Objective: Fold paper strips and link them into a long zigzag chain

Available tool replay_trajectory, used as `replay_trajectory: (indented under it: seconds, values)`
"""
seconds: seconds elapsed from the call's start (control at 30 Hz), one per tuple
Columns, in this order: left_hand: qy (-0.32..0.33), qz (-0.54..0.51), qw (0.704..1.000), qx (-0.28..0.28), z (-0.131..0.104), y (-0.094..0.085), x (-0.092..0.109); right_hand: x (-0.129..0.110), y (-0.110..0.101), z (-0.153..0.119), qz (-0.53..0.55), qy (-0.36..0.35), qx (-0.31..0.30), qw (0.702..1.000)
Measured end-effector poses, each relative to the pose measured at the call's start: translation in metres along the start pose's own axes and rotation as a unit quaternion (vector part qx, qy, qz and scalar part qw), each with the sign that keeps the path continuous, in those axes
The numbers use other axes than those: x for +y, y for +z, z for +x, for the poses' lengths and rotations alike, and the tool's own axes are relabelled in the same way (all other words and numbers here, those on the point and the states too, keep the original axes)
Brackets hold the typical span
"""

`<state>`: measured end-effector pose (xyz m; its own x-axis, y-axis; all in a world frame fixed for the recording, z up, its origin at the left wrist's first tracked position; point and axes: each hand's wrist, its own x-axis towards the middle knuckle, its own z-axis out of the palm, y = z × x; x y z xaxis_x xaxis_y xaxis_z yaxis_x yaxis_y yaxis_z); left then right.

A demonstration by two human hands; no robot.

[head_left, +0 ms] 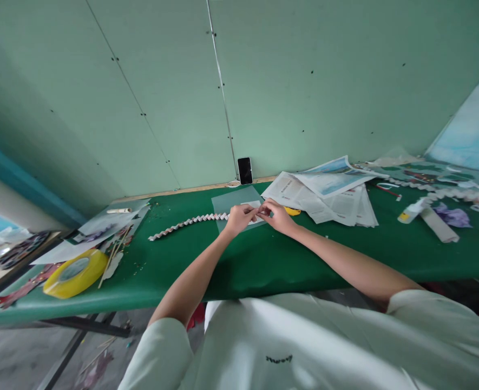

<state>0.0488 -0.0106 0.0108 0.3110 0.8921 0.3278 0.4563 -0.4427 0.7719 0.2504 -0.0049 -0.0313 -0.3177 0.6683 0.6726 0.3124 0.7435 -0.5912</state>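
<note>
Left of the fingers [247,210]: zigzag strip [190,221] on the bench [174,271].
Left hand [239,218], right hand [280,215]: I see both pinching a small piece [258,215].
Beneath them: translucent sheet [225,200].

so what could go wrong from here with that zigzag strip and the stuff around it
The zigzag strip trails across the table to the left hand, so a careless tug might stretch or bend its folds. The newspapers lie close beyond the right hand; a reach that way could brush and shift them. The yellow tape roll lies near the table's front edge and might be knocked off if the left arm swung wide.
</note>
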Motion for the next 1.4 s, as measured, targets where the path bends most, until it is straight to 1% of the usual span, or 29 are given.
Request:
replay_trajectory:
  seconds: [0.13, 0.27, 0.4, 0.47, 0.57, 0.63, 0.7, 0.77, 0.8, 0.93, 1.07, 1.13, 1.27, 1.4]
  values:
    - [-0.005, 0.007, 1.000, 0.008, 0.000, 0.000, -0.002, 0.001, 0.002, 0.000, -0.001, 0.005, 0.001, 1.000]
    - [-0.003, 0.003, 1.000, -0.001, -0.002, 0.000, 0.000, -0.001, 0.003, 0.001, 0.000, 0.020, 0.004, 1.000]
    - [0.012, -0.062, 0.998, -0.022, 0.000, 0.002, 0.000, -0.006, 0.000, 0.002, 0.036, 0.047, 0.013, 0.998]
    - [-0.012, -0.115, 0.993, -0.032, 0.003, 0.003, -0.002, -0.006, -0.002, 0.003, 0.066, 0.064, 0.027, 0.995]
    - [-0.114, -0.189, 0.973, -0.061, 0.007, 0.004, -0.004, -0.004, -0.005, 0.004, 0.103, 0.090, 0.055, 0.989]
    - [-0.163, -0.234, 0.953, -0.104, 0.007, 0.004, -0.004, -0.003, -0.006, 0.004, 0.124, 0.105, 0.067, 0.985]
    - [-0.178, -0.291, 0.928, -0.151, 0.005, 0.004, -0.004, -0.003, -0.006, 0.004, 0.140, 0.113, 0.070, 0.981]
    - [-0.180, -0.344, 0.904, -0.181, 0.003, 0.003, -0.004, -0.005, -0.007, 0.004, 0.151, 0.114, 0.059, 0.980]
    - [-0.181, -0.358, 0.897, -0.183, 0.003, 0.003, -0.004, -0.006, -0.007, 0.003, 0.157, 0.113, 0.049, 0.980]
    - [-0.200, -0.361, 0.894, -0.175, 0.003, 0.003, -0.005, -0.011, -0.007, 0.003, 0.163, 0.091, 0.012, 0.982]
    - [-0.237, -0.387, 0.865, -0.213, 0.004, 0.002, -0.004, -0.013, -0.009, 0.004, 0.142, 0.069, 0.016, 0.987]
    - [-0.240, -0.395, 0.864, -0.198, 0.004, 0.002, -0.004, -0.013, -0.009, 0.004, 0.147, 0.065, 0.011, 0.987]
    - [-0.227, -0.389, 0.880, -0.153, 0.005, 0.004, -0.008, -0.016, -0.009, 0.003, 0.152, 0.064, -0.007, 0.986]
    - [-0.209, -0.347, 0.908, -0.108, 0.006, 0.008, -0.015, -0.018, -0.008, 0.000, 0.138, 0.057, -0.030, 0.988]
